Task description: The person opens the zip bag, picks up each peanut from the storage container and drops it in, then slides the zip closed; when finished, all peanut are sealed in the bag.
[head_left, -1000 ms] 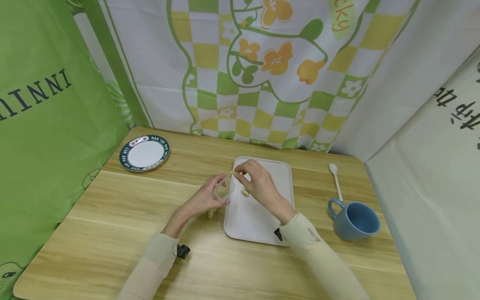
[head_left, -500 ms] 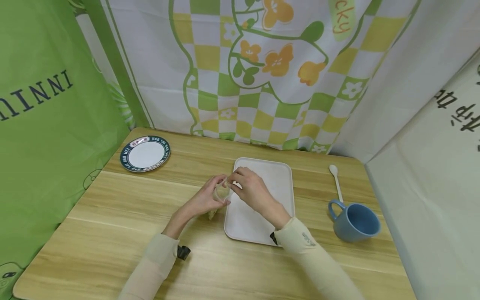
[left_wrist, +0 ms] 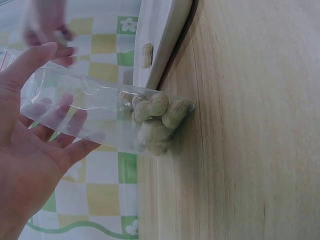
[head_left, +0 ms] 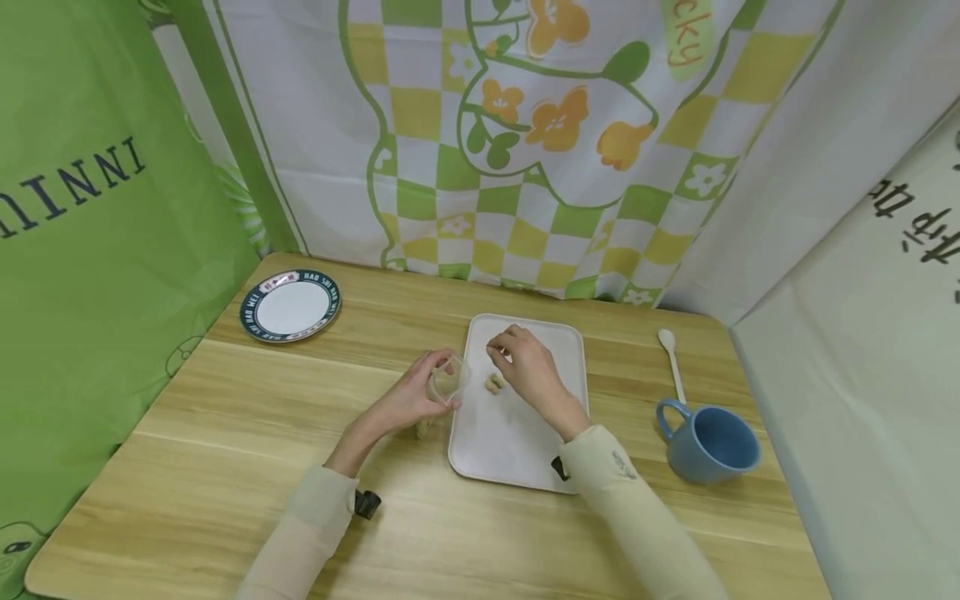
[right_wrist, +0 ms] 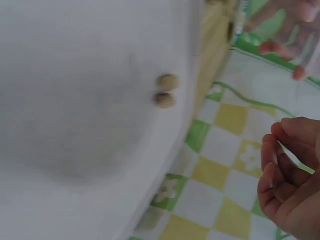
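My left hand holds a clear plastic zip bag near its mouth, just left of the white tray. Several unshelled peanuts lie in the bag's lower end, which touches the table. Over the tray hovers my right hand, its fingers loosely bent. Nothing shows between its fingertips in the right wrist view. Below and left of that hand, light brown peanuts lie on the tray; blur in the right wrist view leaves it unclear whether the two lumps are separate.
A plate with a dark green rim sits at the table's far left. On the right stand a blue mug and, behind it, a white spoon. Patterned curtains hang along the table's back edge.
My right hand, pinching a peanut a second ago, went to the bag's mouth and has since moved right over the tray, with no peanut visible in it. My left hand stays in place.
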Demonstrator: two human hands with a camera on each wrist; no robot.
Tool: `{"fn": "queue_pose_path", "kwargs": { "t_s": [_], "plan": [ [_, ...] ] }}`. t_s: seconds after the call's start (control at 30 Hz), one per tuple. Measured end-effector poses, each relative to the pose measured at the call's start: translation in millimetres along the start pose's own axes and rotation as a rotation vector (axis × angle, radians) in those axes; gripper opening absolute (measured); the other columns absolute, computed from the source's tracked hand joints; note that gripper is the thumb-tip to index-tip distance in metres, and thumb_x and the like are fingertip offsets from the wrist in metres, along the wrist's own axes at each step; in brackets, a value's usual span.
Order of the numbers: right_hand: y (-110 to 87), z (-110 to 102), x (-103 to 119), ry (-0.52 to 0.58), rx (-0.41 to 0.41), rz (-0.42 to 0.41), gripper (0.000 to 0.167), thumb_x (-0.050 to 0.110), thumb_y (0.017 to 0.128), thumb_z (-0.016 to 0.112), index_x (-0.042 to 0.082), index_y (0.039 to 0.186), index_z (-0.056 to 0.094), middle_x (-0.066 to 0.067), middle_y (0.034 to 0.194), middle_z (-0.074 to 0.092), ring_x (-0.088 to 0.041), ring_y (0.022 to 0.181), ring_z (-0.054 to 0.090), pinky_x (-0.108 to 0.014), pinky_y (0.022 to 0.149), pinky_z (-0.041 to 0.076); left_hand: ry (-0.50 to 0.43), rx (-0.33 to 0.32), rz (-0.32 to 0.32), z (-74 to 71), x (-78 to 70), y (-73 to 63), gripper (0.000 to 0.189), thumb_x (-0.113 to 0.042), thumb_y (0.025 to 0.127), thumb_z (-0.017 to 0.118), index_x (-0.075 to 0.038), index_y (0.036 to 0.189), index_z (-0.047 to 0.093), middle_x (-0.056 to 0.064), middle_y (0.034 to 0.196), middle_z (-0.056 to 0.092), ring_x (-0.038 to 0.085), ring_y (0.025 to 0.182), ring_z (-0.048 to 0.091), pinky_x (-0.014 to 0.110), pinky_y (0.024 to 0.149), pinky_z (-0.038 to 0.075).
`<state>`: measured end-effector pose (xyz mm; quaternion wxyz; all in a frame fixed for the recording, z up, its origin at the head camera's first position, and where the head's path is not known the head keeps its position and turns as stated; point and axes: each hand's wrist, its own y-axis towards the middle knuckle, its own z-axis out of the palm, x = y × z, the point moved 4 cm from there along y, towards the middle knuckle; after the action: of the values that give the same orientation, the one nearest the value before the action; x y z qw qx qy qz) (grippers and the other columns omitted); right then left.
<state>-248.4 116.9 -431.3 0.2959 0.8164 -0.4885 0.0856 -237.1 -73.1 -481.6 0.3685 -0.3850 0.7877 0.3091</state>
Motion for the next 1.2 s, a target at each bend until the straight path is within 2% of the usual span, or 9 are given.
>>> {"fn": "queue_pose_path", "kwargs": {
  "t_s": [0.13, 0.2, 0.3, 0.7, 1.2],
  "plan": [
    [-8.2, 22, -24, -0.018, 0.156, 0.145, 0.01, 0.008, 0.088, 0.068, 0.004, 0.097, 0.072, -0.005, 0.087, 0.062, -0.021, 0.082, 0.06, -0.034, 0.068, 0.052, 0.006, 0.007, -0.021, 1.3, 1.7, -1.0, 0.075, -0.013, 0.076, 0.078, -0.004, 0.14, 0.039, 0.012, 0.116, 0.053, 0.03, 0.117, 0.047, 0.051, 0.1, 0.039],
    [-11.2, 32, -32, -0.031, 0.216, 0.176, 0.014, 0.008, 0.088, 0.069, 0.003, 0.1, 0.072, -0.007, 0.088, 0.063, -0.022, 0.082, 0.06, -0.034, 0.069, 0.052, 0.012, 0.006, -0.028, 1.5, 2.4, -1.3, 0.075, -0.015, 0.077, 0.079, -0.006, 0.14, 0.039, 0.01, 0.117, 0.053, 0.029, 0.116, 0.048, 0.05, 0.1, 0.04],
    [-12.9, 42, -39, -0.052, 0.259, 0.175, 0.018, 0.007, 0.087, 0.07, 0.003, 0.104, 0.072, -0.008, 0.088, 0.063, -0.023, 0.082, 0.06, -0.035, 0.069, 0.052, 0.009, 0.0, -0.021, 0.8, 1.4, -1.3, 0.074, -0.015, 0.076, 0.079, -0.007, 0.139, 0.04, 0.01, 0.116, 0.053, 0.029, 0.115, 0.049, 0.05, 0.098, 0.041],
    [-7.4, 54, -44, -0.131, 0.308, 0.144, 0.017, 0.007, 0.087, 0.069, 0.004, 0.103, 0.073, -0.005, 0.079, 0.059, -0.019, 0.073, 0.056, -0.033, 0.063, 0.049, 0.009, -0.001, -0.013, -0.3, 1.3, -0.4, 0.073, -0.015, 0.077, 0.078, -0.007, 0.139, 0.04, 0.011, 0.115, 0.053, 0.03, 0.117, 0.047, 0.051, 0.099, 0.039],
    [-9.4, 55, -45, -0.152, 0.313, 0.141, 0.01, 0.004, 0.086, 0.069, 0.005, 0.094, 0.074, -0.004, 0.076, 0.059, -0.019, 0.073, 0.057, -0.034, 0.065, 0.05, 0.009, 0.006, -0.013, 0.5, 4.3, 1.3, 0.073, -0.014, 0.078, 0.078, -0.005, 0.139, 0.039, 0.011, 0.115, 0.053, 0.029, 0.116, 0.047, 0.049, 0.097, 0.041]
  ]
}}
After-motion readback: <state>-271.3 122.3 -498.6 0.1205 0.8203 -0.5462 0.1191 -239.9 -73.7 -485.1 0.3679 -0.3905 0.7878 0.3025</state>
